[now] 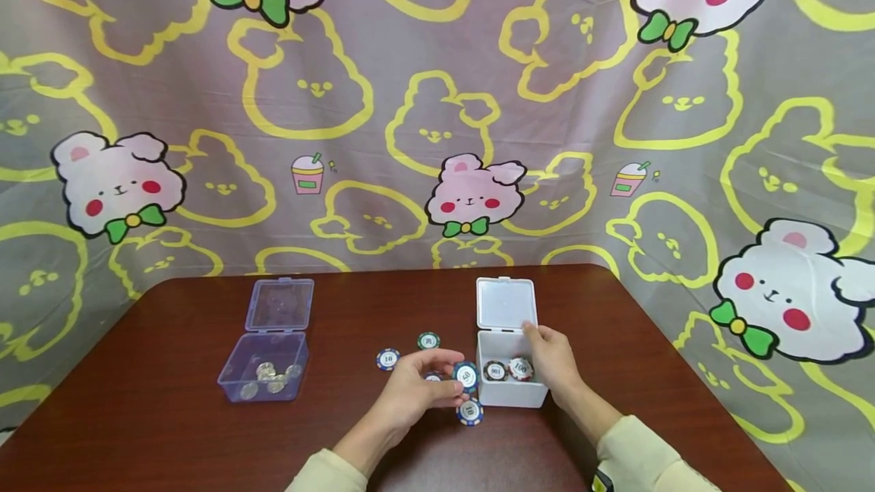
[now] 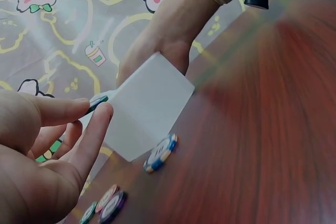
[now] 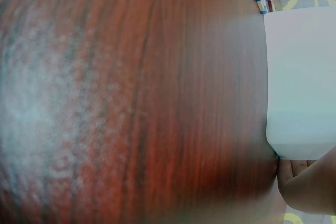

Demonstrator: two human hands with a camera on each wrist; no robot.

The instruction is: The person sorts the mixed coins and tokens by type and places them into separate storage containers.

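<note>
My left hand [image 1: 417, 386] pinches a green-edged poker chip [image 1: 466, 376] marked 50 between thumb and fingers, just left of a white plastic box [image 1: 513, 395]. The chip shows nearly edge-on [image 2: 97, 103] in the left wrist view. The box's lid stands raised at the back, and chips marked 100 [image 1: 521, 369] lie inside. My right hand [image 1: 555, 359] grips the box's right wall, thumb up by the rim near the hinge. A blue-edged chip [image 1: 469, 411] lies at the box's front left corner. Another chip [image 1: 433, 376] is partly hidden behind my left hand.
A blue chip [image 1: 387, 358] and a green chip [image 1: 428, 341] lie beyond my left hand on the brown table [image 1: 171, 431]. Farther left stands a clear purplish box [image 1: 232, 389] with its lid up, several silvery coins [image 1: 266, 370] inside. A patterned cloth hangs behind.
</note>
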